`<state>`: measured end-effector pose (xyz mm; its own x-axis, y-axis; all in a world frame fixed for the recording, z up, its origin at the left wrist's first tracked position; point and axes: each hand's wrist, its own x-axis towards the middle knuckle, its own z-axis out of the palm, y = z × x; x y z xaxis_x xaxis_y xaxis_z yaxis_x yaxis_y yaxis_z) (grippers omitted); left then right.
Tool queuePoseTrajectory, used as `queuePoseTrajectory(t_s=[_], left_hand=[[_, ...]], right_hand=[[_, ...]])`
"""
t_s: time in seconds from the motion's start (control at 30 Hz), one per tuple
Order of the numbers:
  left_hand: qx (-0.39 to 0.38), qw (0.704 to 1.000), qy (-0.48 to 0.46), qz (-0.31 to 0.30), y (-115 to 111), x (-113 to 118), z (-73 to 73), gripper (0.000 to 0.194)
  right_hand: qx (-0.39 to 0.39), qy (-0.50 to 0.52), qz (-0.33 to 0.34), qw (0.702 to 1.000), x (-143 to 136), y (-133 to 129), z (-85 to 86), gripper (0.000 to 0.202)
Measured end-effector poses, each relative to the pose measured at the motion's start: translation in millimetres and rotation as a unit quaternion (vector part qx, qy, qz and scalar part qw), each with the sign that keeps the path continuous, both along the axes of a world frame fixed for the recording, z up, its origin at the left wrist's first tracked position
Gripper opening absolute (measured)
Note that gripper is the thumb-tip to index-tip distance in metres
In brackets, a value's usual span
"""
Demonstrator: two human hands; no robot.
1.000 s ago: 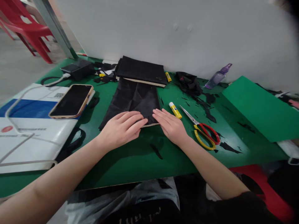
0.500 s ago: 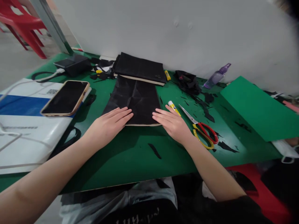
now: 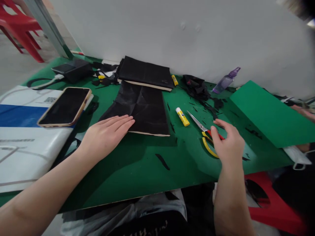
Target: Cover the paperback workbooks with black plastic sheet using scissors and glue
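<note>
Two bare hands are over the green table (image 3: pixel 137 177), where a loose black strip (image 3: pixel 162 161) lies towards the near edge. The right hand (image 3: pixel 230 142) is at the scissors (image 3: pixel 203 128), thumb and index finger apart above the red and yellow handles; whether it touches them is hard to tell from this angle. Being rigid, with slim pointed blades, they are best gripped by the loops. The left hand (image 3: pixel 107 134) rests flat, fingers together, on the near left part of the black sheet (image 3: pixel 150 114), which lies creased before the person, its near edge pale. That sheet looks light, soft and quick to wrinkle, perhaps slightly slick: steady it with a flat palm, lift it by a near corner. Between sheet and scissors lies a yellow glue stick (image 3: pixel 182 117). Farther back, a black-covered book (image 3: pixel 146 72) adjoins the sheet's far end.
</note>
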<state>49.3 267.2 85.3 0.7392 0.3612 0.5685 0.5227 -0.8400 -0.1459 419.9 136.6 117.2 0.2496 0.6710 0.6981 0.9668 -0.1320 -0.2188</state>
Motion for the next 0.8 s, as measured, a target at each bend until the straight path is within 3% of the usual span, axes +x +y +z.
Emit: queuePoseTrajectory(t_s=[0.07, 0.13, 0.23, 0.3, 0.4, 0.47, 0.57, 0.8], left_hand=[[0.005, 1.0, 0.005, 0.002, -1, 0, 0.4, 0.044], [0.003, 1.0, 0.01, 0.006, -2, 0, 0.6, 0.044], [-0.006, 1.0, 0.005, 0.007, -2, 0, 1.2, 0.044], [-0.006, 1.0, 0.0, 0.007, -2, 1, 1.7, 0.043], [-0.002, 1.0, -0.007, 0.009, -2, 2, 2.0, 0.041], [-0.001, 1.0, -0.012, 0.01, -2, 3, 2.3, 0.04], [-0.002, 1.0, -0.018, 0.015, -3, 3, 3.6, 0.038], [-0.001, 1.0, -0.025, 0.011, -3, 3, 7.5, 0.037]], right_hand=[[-0.016, 0.003, -0.041, 0.999, 10, -10, -6.8, 0.032], [-0.037, 0.021, -0.022, 0.999, 9, -15, -9.7, 0.032], [-0.079, 0.035, 0.092, 0.992, -12, -14, -5.7, 0.037], [-0.107, 0.007, 0.187, 0.977, -34, -6, -0.1, 0.052], [-0.171, -0.053, 0.323, 0.929, -65, 15, 5.9, 0.061], [-0.214, -0.078, 0.364, 0.903, -79, 31, 5.2, 0.066], [-0.208, -0.09, 0.399, 0.888, -87, 55, -2.9, 0.07], [-0.144, -0.124, 0.518, 0.834, -74, 92, -19.6, 0.056]])
